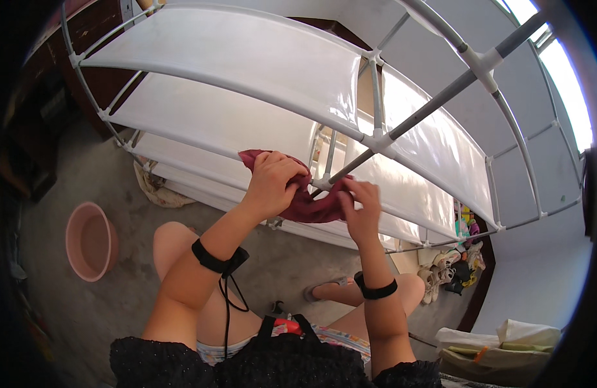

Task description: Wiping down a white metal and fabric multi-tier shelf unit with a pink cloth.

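A dark red cloth is stretched between my two hands, in front of the metal-tube rack. My left hand is closed on the cloth's left part, with one corner sticking out beyond the fingers. At the other end, my right hand pinches the cloth near a grey upright tube. The cloth sags between them around the tube's lower part; whether it touches the tube I cannot tell. White sheet shelves span the rack on both sides of this tube.
A pink basin stands on the concrete floor at the left. Several shoes lie by the wall at the right. White and green fabric items are at the lower right. A crumpled beige cloth lies under the rack's left end.
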`<state>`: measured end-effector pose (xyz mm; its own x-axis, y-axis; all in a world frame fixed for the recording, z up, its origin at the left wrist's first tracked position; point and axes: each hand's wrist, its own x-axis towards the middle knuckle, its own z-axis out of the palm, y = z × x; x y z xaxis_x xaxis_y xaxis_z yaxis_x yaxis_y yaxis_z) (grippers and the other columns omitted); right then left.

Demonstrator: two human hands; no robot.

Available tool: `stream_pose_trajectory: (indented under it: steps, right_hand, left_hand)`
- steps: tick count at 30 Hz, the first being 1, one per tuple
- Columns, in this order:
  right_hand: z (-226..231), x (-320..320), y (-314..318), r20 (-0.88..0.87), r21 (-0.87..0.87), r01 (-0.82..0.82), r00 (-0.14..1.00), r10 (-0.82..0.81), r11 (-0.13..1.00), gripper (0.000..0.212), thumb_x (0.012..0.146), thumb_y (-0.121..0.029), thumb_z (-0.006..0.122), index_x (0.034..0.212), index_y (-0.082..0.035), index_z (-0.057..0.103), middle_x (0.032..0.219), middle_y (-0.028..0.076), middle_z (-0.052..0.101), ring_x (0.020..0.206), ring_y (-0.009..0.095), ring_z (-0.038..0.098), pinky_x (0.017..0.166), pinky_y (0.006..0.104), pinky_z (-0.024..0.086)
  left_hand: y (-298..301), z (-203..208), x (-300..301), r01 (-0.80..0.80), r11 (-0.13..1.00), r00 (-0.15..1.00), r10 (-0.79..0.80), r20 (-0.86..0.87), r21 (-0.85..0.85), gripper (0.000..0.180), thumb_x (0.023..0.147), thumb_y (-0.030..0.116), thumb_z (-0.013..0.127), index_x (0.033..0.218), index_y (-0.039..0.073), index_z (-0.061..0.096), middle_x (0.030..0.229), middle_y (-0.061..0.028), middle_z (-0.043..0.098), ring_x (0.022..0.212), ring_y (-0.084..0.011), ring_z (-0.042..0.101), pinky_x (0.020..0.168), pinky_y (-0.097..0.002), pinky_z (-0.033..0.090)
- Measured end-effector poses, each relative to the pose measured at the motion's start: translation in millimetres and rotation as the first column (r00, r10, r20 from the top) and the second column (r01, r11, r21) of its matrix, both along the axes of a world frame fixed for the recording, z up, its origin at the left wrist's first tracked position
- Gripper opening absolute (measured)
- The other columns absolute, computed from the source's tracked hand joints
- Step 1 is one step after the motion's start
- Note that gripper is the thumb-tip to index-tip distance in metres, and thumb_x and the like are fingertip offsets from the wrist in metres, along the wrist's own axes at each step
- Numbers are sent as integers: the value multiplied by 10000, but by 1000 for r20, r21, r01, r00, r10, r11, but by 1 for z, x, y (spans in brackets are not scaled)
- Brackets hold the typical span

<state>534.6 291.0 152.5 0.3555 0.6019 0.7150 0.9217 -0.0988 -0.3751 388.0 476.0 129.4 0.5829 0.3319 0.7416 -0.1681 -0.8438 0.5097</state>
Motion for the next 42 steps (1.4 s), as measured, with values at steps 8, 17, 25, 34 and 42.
stream_pose_trajectory:
  steps: [8,17,25,34,42]
  right_hand:
    - [-4,17,13,-273,-213,-139,959,77,967,240,815,7,735,1048,6,676,986,85,555,820,231,598,707,336,505]
    - [30,20,20,-259,-319,-246,952,166,915,221,816,23,685,1025,-10,624,988,110,563,791,230,660,662,344,542]
    - [25,24,27,-554,-271,-288,827,96,918,149,766,22,643,913,12,625,859,54,564,652,153,615,564,309,498]
    - [30,23,18,-570,-123,-303,801,183,945,135,811,5,719,938,32,681,876,54,550,639,120,602,547,276,488]
    - [31,19,20,-524,-278,-295,844,114,914,227,760,-5,724,984,15,690,934,92,578,734,186,641,638,313,523]
  left_hand:
    - [-13,5,14,139,990,990,-139,19,-15,326,697,-7,744,997,114,706,951,-43,661,1010,-250,601,940,-408,420]
    - [-11,20,36,197,976,974,-206,-97,-99,237,691,-43,660,894,71,617,879,-99,636,885,-318,610,812,-425,467]
    - [-8,27,38,196,969,965,-217,-146,-149,234,691,-16,643,907,62,599,853,-121,629,835,-325,623,756,-431,491]
    - [4,36,25,177,861,937,-296,-186,-477,243,716,32,674,941,29,582,889,-126,653,844,-304,650,754,-392,519]
    - [-8,32,36,160,945,930,-241,-276,-286,267,687,12,687,935,36,591,874,-135,621,846,-324,625,749,-406,506]
